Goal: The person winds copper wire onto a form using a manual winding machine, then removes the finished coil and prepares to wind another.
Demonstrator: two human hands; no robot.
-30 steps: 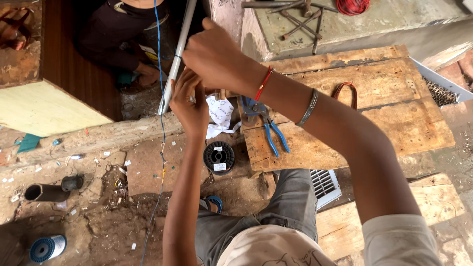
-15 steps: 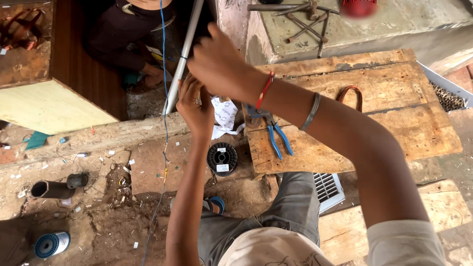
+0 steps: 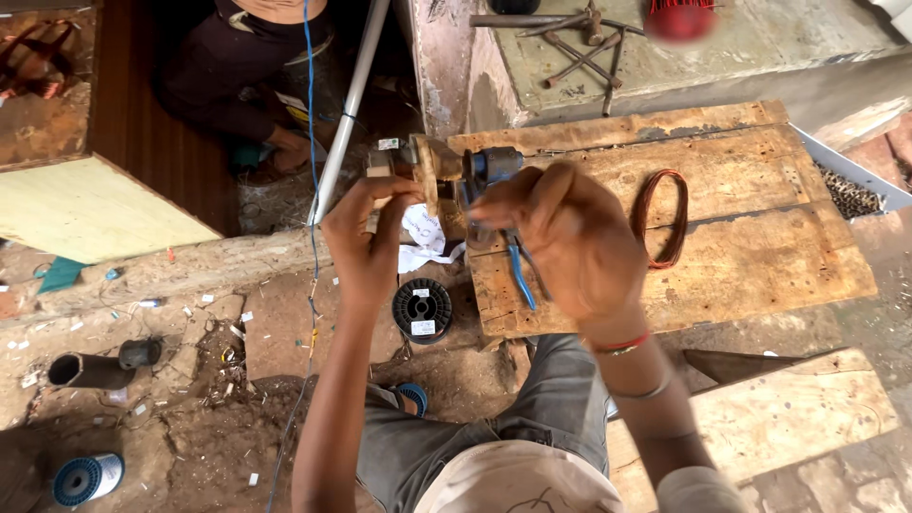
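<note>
A small hand winder with a blue body (image 3: 491,163) and a wooden former (image 3: 425,169) sits at the left end of a wooden bench (image 3: 741,266). My left hand (image 3: 366,237) pinches the former's left end from below. My right hand (image 3: 570,237) hovers over the bench, its thumb and fingers curled together just under the blue body; I cannot see what they hold. Blue-handled pliers (image 3: 521,277) lie on the bench beneath that hand. A loop of copper wire (image 3: 662,218) lies to its right.
A white pipe (image 3: 347,114) and a blue wire (image 3: 311,142) slant up at left, past a seated person (image 3: 256,76). A black spool (image 3: 422,311), white paper (image 3: 423,242), a dark pipe (image 3: 90,369) and a blue spool (image 3: 85,478) lie on the ground. Metal rods (image 3: 570,33) rest on the far ledge.
My right hand has dropped from up by the white pipe to the winder. My left hand has shifted from the pipe to the wooden former. The view has tilted.
</note>
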